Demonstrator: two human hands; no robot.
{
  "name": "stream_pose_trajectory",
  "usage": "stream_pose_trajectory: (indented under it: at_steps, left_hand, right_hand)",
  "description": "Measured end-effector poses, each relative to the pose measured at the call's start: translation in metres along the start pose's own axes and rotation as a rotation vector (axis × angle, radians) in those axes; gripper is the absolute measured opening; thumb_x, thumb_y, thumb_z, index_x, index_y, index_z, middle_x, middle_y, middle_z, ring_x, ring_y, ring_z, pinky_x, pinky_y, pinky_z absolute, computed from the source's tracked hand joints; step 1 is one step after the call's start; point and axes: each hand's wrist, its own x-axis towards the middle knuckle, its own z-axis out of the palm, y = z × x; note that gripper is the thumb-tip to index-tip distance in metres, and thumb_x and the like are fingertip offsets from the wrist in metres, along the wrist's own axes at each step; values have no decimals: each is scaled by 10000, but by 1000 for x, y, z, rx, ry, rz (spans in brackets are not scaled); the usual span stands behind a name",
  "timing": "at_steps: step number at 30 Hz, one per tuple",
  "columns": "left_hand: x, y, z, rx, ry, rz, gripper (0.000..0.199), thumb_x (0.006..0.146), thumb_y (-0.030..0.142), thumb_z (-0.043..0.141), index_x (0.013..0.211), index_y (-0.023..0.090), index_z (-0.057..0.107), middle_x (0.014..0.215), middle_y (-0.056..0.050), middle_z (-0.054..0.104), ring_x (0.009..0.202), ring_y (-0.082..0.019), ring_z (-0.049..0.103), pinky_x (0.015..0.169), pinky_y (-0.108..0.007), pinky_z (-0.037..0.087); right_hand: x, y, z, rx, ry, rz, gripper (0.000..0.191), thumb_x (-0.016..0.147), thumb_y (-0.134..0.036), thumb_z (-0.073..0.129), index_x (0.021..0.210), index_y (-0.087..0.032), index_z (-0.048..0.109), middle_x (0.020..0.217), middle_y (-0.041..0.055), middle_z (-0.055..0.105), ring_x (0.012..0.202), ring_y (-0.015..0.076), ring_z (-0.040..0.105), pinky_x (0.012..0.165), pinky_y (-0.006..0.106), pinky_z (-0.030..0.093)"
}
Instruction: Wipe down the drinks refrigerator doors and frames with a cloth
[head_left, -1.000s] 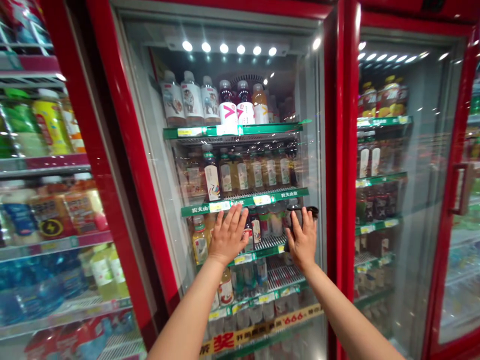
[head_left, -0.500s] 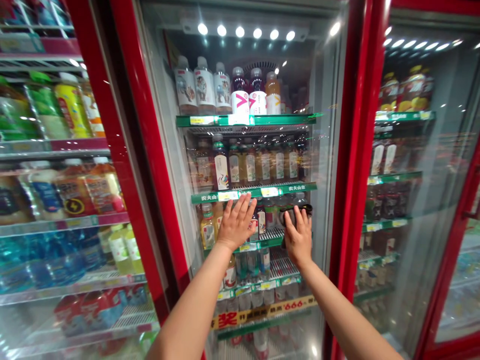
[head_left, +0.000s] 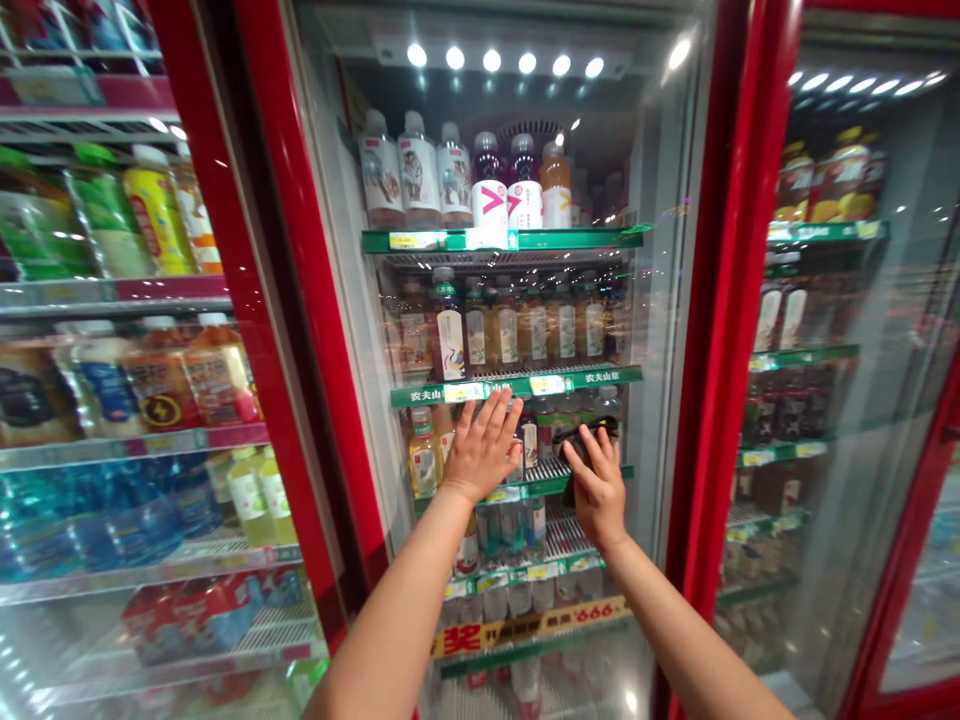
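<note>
Both left hand (head_left: 478, 455) and right hand (head_left: 603, 502) are lying spread. Dark cloth (head_left: 570, 490) is seeming soft, light — suiting palm pressure

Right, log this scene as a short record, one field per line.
Left hand: fingers spread, at the glass door
Right hand: fingers spread over a dark cloth, at the same door
Contact with glass: cannot tell for certain
Door: looks shut, red frame
Behind glass: bottles on green-edged shelves
Lights: row of six, lit
</note>
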Motion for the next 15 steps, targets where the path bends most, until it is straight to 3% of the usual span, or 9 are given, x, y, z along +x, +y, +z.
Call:
stream_pose_trajectory:
  at_steps: [3,7,11,15]
  left_hand:
    - [1,0,-2,-2,-30,4,801,983,382,485,1625,139,72,1636,-129,324,1543,-246,259,1289,-463,-69]
    - [1,-3,-12,-17,-107,20,825,981,437,503,1624,130,88,1666,-136,250,1568,-255,167,1288,-464,-67]
    - [-14,-17,-30,-42,-188,151,866,946,479,560,1626,173,119,1689,-86,209,1582,-248,87,1290,-475,-58]
    - [-45,-37,-46,-32,-202,125,907,923,529,587,1626,193,122,1678,-92,251,1584,-253,73,1283,-516,-74]
  right_hand:
    - [-13,-14,-2,-57,-155,-119,658,960,-81,467,1550,-362,395,1593,59,438,1523,278,300,1219,590,278]
    - [-31,7,-28,-139,-373,-282,635,952,-89,471,1521,-370,447,1559,32,490,1470,233,401,1254,515,232]
    - [-2,10,-24,-163,-259,-134,650,961,-91,461,1547,-368,401,1633,53,369,1518,275,310,1216,564,287]
    - [25,-38,8,-163,-150,-5,656,967,-128,490,1573,-339,353,1660,82,302,1550,320,209,1201,635,258]
